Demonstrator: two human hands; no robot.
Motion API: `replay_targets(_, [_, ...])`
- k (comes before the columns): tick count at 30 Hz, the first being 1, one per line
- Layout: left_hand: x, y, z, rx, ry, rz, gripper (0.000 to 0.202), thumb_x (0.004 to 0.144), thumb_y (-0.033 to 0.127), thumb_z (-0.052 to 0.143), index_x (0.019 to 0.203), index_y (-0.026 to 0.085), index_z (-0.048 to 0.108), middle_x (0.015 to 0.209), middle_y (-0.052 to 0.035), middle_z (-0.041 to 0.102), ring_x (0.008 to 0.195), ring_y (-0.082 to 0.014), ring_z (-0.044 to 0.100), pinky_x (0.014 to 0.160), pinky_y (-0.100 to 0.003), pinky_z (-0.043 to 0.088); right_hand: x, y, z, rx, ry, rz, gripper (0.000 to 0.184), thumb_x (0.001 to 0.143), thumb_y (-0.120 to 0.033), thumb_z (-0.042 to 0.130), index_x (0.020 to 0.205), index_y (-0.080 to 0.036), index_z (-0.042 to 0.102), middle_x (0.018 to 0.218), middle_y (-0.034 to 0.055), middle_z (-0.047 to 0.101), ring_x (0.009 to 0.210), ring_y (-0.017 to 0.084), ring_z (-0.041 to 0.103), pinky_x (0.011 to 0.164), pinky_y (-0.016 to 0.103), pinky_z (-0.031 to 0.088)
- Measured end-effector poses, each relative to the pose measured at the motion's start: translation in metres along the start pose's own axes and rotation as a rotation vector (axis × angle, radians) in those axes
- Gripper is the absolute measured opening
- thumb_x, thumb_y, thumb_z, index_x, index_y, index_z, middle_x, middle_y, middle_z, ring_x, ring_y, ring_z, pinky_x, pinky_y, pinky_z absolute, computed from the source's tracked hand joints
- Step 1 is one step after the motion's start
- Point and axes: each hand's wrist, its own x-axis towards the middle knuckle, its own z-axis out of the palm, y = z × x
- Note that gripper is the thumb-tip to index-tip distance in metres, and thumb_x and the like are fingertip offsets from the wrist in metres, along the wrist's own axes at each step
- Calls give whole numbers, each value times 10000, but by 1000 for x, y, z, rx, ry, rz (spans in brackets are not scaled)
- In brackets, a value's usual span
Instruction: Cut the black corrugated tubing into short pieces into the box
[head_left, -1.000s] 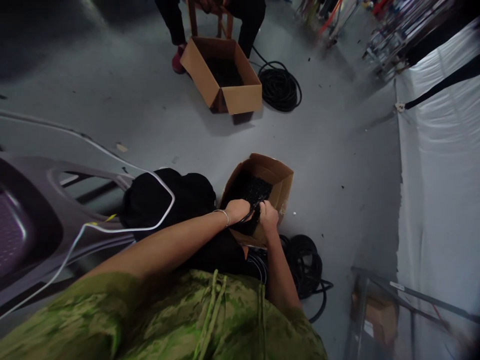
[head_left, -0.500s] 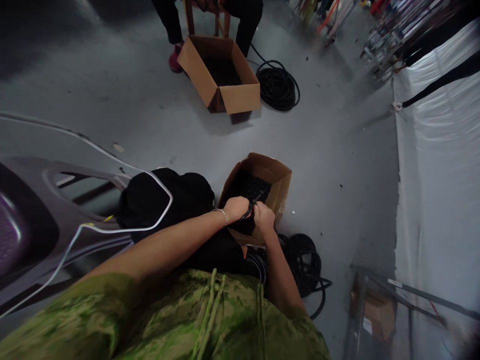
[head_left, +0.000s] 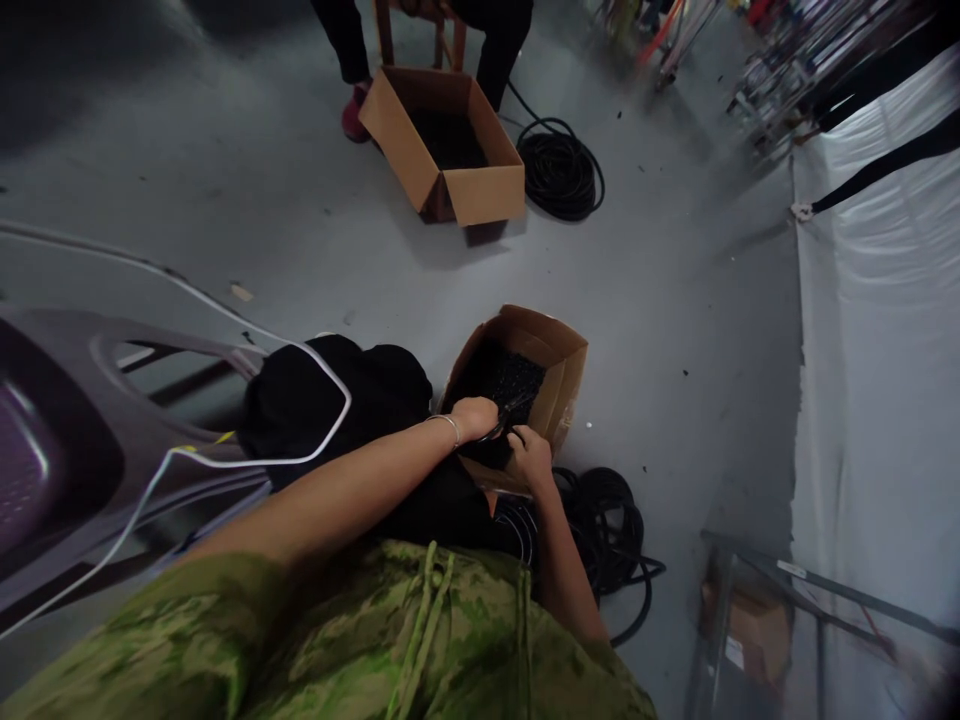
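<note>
My left hand (head_left: 474,415), with a bracelet at the wrist, is closed on a dark scissor-like tool (head_left: 504,421) over an open cardboard box (head_left: 559,385). The box holds many small black pieces (head_left: 506,375). My right hand (head_left: 529,455) is closed just right of the tool, gripping a thin black hose whose end I cannot make out. A coil of black hose (head_left: 607,525) lies on the floor below my right forearm.
A seated person's legs (head_left: 499,45) are at the top, behind a second open cardboard box (head_left: 480,190) and another hose coil (head_left: 559,172). A grey plastic chair (head_left: 67,420) with a white cable is at left. White sheeting (head_left: 877,350) and a metal frame (head_left: 787,600) are at right.
My right hand has slid down and back toward me by a little. My left hand stays over the box with the tool.
</note>
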Motion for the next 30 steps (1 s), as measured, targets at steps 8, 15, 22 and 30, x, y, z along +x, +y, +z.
replay_targets(8, [8, -3, 2, -284, 10, 83, 410, 886, 373, 431, 734, 116, 711, 725, -114, 721, 701, -200, 697, 673, -240, 516, -5, -26, -13, 265, 84, -113, 274, 937, -301, 455, 1043, -217, 693, 1054, 49, 728, 980, 184, 642, 880, 272, 471])
replay_targets(15, [7, -1, -2, -602, -15, 25, 322, 841, 277, 467, 604, 127, 627, 628, -63, 678, 531, -129, 627, 593, -212, 495, -5, -33, -18, 350, 115, -152, 290, 940, -352, 459, 1036, -202, 688, 1035, 55, 721, 964, 187, 641, 868, 275, 476])
replay_targets(22, [7, -3, -1, -612, 42, -3, 347, 865, 296, 459, 617, 126, 633, 631, -69, 687, 551, -141, 642, 580, -216, 494, -11, -21, -14, 234, 194, -113, 304, 936, -359, 474, 1086, -188, 675, 1087, 91, 713, 1006, 210, 641, 913, 312, 466])
replay_targets(30, [12, -7, -4, -549, 110, 65, 400, 914, 402, 434, 750, 131, 678, 699, -79, 719, 668, -171, 686, 657, -230, 514, -8, -6, -20, 277, 262, -18, 325, 920, -371, 443, 1041, -182, 678, 982, 91, 708, 920, 206, 632, 848, 311, 467])
